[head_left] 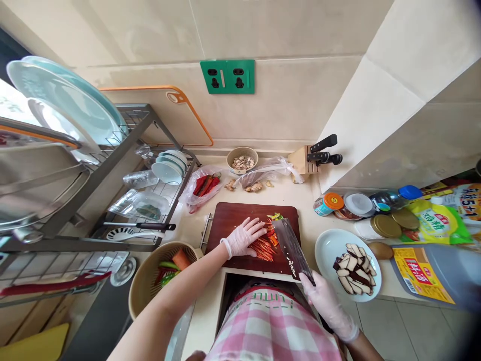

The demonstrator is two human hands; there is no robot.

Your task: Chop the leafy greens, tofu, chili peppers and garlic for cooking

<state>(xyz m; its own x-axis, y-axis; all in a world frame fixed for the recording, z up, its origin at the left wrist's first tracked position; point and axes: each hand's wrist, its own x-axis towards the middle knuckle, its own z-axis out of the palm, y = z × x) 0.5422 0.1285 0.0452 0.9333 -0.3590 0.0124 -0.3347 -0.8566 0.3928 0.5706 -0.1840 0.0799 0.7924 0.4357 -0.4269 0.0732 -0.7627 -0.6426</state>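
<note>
My left hand point(245, 238), in a clear plastic glove, lies with its fingers stretched out at the edge of a pile of thin red pepper strips point(263, 249). My right hand point(326, 300), gloved too, is wrapped round the handle of a cleaver point(289, 244). The dark blade rests at the right of the strips, near orange-red pieces point(272, 234) and some yellow-green bits point(275, 216). Small pale seeds point(290, 264) are scattered on and beside the blade. All this is on a dark red-brown cutting board point(229, 220).
To the right stands a plate point(323, 250) of sliced eggplant point(355, 271), beside jars and bottles. A colander point(137, 291) with a carrot and peppers is at the left, below a dish rack point(150, 118). Behind the board are bagged red peppers point(205, 185), ginger point(254, 187) and a knife block point(299, 159).
</note>
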